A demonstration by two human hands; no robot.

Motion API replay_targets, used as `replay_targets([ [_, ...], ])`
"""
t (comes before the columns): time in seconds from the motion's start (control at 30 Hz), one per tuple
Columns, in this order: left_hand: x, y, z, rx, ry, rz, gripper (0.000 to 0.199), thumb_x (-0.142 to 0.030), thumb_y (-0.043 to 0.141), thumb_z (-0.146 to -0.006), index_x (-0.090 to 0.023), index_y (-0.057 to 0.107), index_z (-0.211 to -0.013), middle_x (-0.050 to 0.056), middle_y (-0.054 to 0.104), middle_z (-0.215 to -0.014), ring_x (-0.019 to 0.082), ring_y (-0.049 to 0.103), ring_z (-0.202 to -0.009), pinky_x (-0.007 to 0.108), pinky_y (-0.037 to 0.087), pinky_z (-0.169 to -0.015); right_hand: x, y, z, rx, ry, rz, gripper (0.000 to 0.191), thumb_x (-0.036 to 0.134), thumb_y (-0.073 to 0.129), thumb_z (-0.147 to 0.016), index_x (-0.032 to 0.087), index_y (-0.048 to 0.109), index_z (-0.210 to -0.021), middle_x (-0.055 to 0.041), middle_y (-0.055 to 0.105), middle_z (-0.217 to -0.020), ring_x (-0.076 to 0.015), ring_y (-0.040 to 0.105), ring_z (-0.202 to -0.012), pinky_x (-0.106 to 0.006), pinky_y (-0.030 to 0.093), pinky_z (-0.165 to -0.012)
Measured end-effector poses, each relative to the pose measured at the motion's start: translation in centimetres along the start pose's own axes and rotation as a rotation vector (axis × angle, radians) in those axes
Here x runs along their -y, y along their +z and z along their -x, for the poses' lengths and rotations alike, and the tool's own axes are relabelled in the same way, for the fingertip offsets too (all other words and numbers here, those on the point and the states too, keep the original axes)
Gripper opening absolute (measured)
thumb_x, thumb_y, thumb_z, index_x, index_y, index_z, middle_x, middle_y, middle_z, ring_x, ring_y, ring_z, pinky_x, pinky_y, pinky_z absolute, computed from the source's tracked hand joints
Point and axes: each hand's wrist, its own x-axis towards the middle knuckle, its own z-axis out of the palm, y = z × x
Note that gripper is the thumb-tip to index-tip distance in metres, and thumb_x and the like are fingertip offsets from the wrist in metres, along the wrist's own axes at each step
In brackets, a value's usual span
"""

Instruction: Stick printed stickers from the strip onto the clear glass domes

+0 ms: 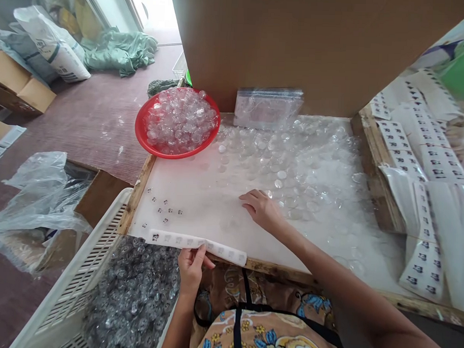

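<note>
My left hand (192,269) pinches the middle of a white sticker strip (229,252) between thumb and fingers at the table's front edge. One dark panda-like print stands at the strip's left end; the other marks along it are pale. My right hand (261,208) is over the white tabletop (212,193), fingers loosely bent and a little apart, with nothing visible in them. Just beyond its knuckles lie clear plastic discs (281,174), scattered thickly to the back and right. Several small panda stickers (170,211) sit on the left of the table.
A red basin (140,132) heaped with clear plastic pieces (180,121) stands at the back left. Below left, a white crate (80,270) holds many printed clear pieces (136,292). Clear bags (267,108) lean on a cardboard wall (297,44). Sticker sheets (427,257) lie right.
</note>
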Motion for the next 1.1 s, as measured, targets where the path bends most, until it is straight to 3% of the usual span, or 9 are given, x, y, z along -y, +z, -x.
replay_targets([
  [0.13, 0.0, 0.0, 0.0, 0.002, -0.008, 0.009, 0.028, -0.044, 0.070, -0.080, -0.017, 0.064, -0.080, -0.003, 0.063, -0.042, 0.016, 0.060, -0.036, 0.026, 0.048, -0.050, -1.0, -0.3, -0.3, -0.069, 0.028, 0.044, 0.025, 0.013, 0.052, -0.091, 0.018, 0.068, -0.109, -0.0122, 0.068, -0.108, -0.0281, 0.057, -0.098, -0.041, 0.048, -0.082],
  [0.27, 0.1, 0.0, -0.1, 0.011, 0.005, 0.010, 0.025, -0.041, 0.069, -0.082, -0.017, 0.063, -0.081, -0.003, 0.063, -0.042, 0.016, 0.060, -0.037, 0.025, 0.048, -0.051, -1.2, -0.2, 0.0, -0.028, 0.000, 0.037, 0.021, 0.014, 0.052, -0.092, 0.019, 0.069, -0.102, -0.0107, 0.070, -0.100, -0.0270, 0.057, -0.095, -0.040, 0.047, -0.082],
  [0.47, -0.2, 0.0, 0.1, 0.023, -0.003, 0.019, 0.026, -0.042, 0.068, -0.083, -0.017, 0.064, -0.081, -0.002, 0.063, -0.041, 0.016, 0.061, -0.037, 0.025, 0.049, -0.050, 0.8, 0.2, 1.0, -0.033, -0.098, -0.007, 0.019, 0.016, 0.058, -0.091, 0.017, 0.067, -0.107, -0.0116, 0.069, -0.106, -0.0277, 0.057, -0.101, -0.042, 0.046, -0.087],
  [0.63, -0.2, -0.1, 0.1, 0.022, -0.013, 0.023, 0.028, -0.044, 0.069, -0.082, -0.016, 0.064, -0.081, -0.002, 0.062, -0.041, 0.016, 0.059, -0.036, 0.025, 0.048, -0.048, 2.6, 0.9, 2.1, 0.075, -0.231, -0.045, 0.022, 0.024, 0.069, -0.086, 0.018, 0.067, -0.108, -0.0111, 0.067, -0.108, -0.0268, 0.057, -0.100, -0.042, 0.047, -0.085],
  [0.73, -0.2, 0.0, 0.0, 0.016, -0.015, 0.029, 0.029, -0.045, 0.069, -0.081, -0.016, 0.064, -0.081, -0.002, 0.062, -0.040, 0.016, 0.059, -0.036, 0.025, 0.049, -0.048, 2.4, 1.1, 2.3, 0.090, -0.213, -0.025, 0.017, 0.018, 0.068, -0.086, 0.018, 0.067, -0.103, -0.0100, 0.067, -0.103, -0.0257, 0.057, -0.097, -0.040, 0.047, -0.084],
  [0.97, -0.7, 0.1, 0.1, 0.013, -0.021, 0.020, 0.032, -0.049, 0.069, -0.080, -0.018, 0.063, -0.075, -0.001, 0.062, -0.040, 0.017, 0.059, -0.037, 0.026, 0.050, -0.049, -0.2, 0.3, 0.1, -0.094, -0.097, -0.053, 0.017, 0.021, 0.057, -0.093, 0.017, 0.067, -0.106, -0.0116, 0.068, -0.104, -0.0258, 0.058, -0.097, -0.039, 0.047, -0.084],
  [1.1, -0.8, 0.1, 0.0, 0.015, -0.020, 0.015, 0.034, -0.051, 0.069, -0.079, -0.018, 0.062, -0.073, -0.001, 0.062, -0.039, 0.017, 0.060, -0.037, 0.027, 0.050, -0.049, -1.3, 0.8, -1.0, -0.058, -0.021, 0.022, 0.017, 0.016, 0.055, -0.093, 0.019, 0.068, -0.102, -0.0103, 0.068, -0.102, -0.0255, 0.059, -0.094, -0.038, 0.045, -0.082],
])
